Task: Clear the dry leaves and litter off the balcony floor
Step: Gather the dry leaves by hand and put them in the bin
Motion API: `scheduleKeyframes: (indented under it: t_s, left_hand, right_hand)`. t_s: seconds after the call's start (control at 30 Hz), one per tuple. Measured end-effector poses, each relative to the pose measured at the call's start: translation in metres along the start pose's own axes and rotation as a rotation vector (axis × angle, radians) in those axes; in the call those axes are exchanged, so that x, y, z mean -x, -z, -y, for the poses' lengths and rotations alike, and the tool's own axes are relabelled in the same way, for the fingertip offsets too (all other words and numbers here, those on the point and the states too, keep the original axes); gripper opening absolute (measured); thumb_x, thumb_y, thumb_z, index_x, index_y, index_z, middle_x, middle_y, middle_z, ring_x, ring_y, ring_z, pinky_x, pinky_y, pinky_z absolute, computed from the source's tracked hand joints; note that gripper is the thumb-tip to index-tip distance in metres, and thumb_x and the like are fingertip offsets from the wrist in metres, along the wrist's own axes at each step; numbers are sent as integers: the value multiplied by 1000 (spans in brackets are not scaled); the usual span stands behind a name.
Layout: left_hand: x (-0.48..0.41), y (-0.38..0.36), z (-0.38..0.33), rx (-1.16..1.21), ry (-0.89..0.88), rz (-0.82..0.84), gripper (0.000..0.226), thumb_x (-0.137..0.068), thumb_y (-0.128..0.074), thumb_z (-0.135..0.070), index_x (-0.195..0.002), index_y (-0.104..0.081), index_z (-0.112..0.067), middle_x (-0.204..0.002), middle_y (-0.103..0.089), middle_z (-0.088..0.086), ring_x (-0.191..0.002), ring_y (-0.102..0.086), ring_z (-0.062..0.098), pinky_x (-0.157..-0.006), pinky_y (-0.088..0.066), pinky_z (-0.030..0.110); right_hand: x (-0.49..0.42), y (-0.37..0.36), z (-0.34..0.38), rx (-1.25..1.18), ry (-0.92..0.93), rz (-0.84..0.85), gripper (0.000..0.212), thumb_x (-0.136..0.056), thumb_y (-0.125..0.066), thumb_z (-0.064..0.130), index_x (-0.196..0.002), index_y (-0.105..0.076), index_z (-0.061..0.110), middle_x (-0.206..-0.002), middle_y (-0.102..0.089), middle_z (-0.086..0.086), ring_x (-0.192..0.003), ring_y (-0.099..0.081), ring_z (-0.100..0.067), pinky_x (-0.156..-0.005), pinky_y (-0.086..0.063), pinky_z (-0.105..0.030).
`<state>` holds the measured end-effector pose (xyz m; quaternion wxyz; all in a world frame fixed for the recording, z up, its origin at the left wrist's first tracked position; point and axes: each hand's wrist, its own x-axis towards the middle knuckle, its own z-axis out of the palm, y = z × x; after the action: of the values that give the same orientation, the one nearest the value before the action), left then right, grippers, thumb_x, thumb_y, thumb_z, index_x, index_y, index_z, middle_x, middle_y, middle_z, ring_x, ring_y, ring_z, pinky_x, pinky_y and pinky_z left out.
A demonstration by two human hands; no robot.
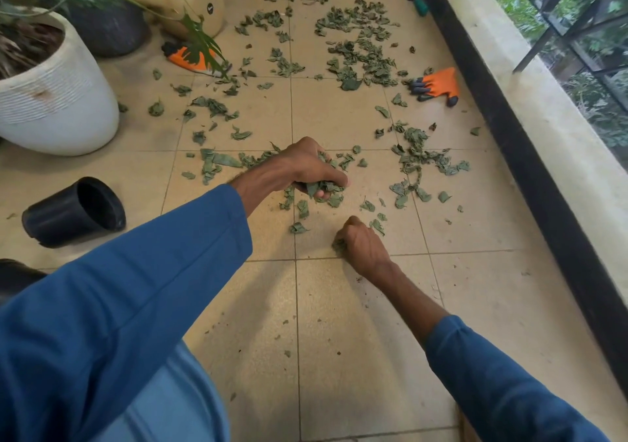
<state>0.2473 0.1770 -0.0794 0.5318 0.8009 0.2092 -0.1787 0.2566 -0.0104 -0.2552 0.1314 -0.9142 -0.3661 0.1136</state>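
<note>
Dry leaves (356, 54) lie all over the tiled balcony floor (356, 322), thick at the far end and thinner close by. The left hand (306, 170) is low over the floor, its fingers (321, 195) curled tight round a bunch of the leaves. The right hand (363, 244) is just beside it and nearer, down on the tiles. Its fingers are curled into a fist, and a bit of leaf pokes out from under them. Both arms have blue sleeves.

A black pot (73, 212) lies on its side to the left. Behind it stands a big white pot (57, 102) with a plant. One orange glove (436, 85) lies by the low wall (543, 119) on the right, and another orange glove (190, 57) lies near the pots.
</note>
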Motion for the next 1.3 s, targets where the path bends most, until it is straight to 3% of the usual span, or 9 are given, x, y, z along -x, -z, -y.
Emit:
scheduleKeyframes:
  t_s: [0.13, 0.3, 0.43, 0.57, 0.67, 0.8, 1.03, 1.17, 1.3]
  left_hand:
    - [-1, -2, 0, 4, 10, 1, 50, -75, -92, -16, -107, -53, -12, -94, -77, 14, -62, -70, 20, -56, -60, 29]
    - [-5, -4, 1, -10, 17, 15, 53, -75, -93, -18, -113, -57, -6, -94, -77, 15, -60, -70, 18, -52, -58, 27]
    - [-7, -7, 1, -24, 20, 17, 52, -75, -93, -20, -106, -52, -15, -96, -78, 14, -65, -71, 19, -56, -60, 26]
    - [-8, -7, 1, -24, 25, 25, 52, -74, -93, -19, -110, -57, -10, -94, -78, 15, -65, -71, 20, -49, -55, 25]
    - [-8, -7, 2, -11, 33, 12, 44, -75, -92, -17, -98, -55, -16, -96, -78, 15, -66, -72, 21, -49, -55, 24]
    - [-10, -7, 2, -13, 31, 5, 43, -75, -93, -17, -91, -53, -19, -95, -78, 15, -70, -72, 23, -54, -59, 26]
    - [-13, -10, -2, -35, 19, 26, 38, -75, -93, -19, -89, -57, -16, -94, -78, 19, -70, -70, 24, -70, -60, 35]
    - [-15, -7, 2, -21, 36, 35, 50, -72, -95, -20, -109, -63, -8, -97, -78, 16, -71, -73, 23, -64, -62, 33]
    - [-13, -2, 6, 2, 51, 21, 51, -72, -95, -18, -107, -58, -11, -98, -78, 16, -71, -73, 25, -61, -61, 33]
  right_hand:
    - [12, 18, -33, -143, -180, -85, 25, -86, -70, -1, -106, -79, 12, -104, -77, -2, -90, -72, -16, -79, -53, -21]
    - [13, 44, -80, -183, -328, -130, 28, -81, -73, -2, -106, -79, 11, -99, -78, -7, -82, -72, -20, -80, -62, -38]
    - [1, 50, -90, -169, -317, -43, 24, -78, -80, 0, -99, -81, 11, -100, -77, -6, -82, -66, -16, -78, -54, -25]
    - [-12, 43, -85, -134, -263, -32, 27, -73, -82, 1, -94, -80, 17, -110, -66, -8, -95, -58, -20, -78, -45, -21]
    - [-10, 34, -73, -111, -237, -46, 21, -80, -76, -3, -96, -79, 11, -109, -66, -11, -98, -61, -24, -81, -47, -25]
    - [10, 21, -58, -56, -259, -113, 18, -91, -63, 1, -102, -73, 11, -99, -70, -9, -87, -63, -23, -71, -49, -30]
    - [2, 32, -66, -207, -318, -151, 32, -80, -68, -7, -104, -78, 10, -99, -76, -5, -84, -67, -17, -75, -54, -26]
    - [-26, 50, -71, -300, -311, -162, 27, -75, -75, -9, -92, -82, 11, -90, -77, -4, -75, -68, -15, -75, -60, -35]
    - [-53, 56, -68, -273, -314, -114, 22, -78, -77, -5, -92, -81, 12, -92, -74, -2, -80, -69, -19, -74, -53, -28]
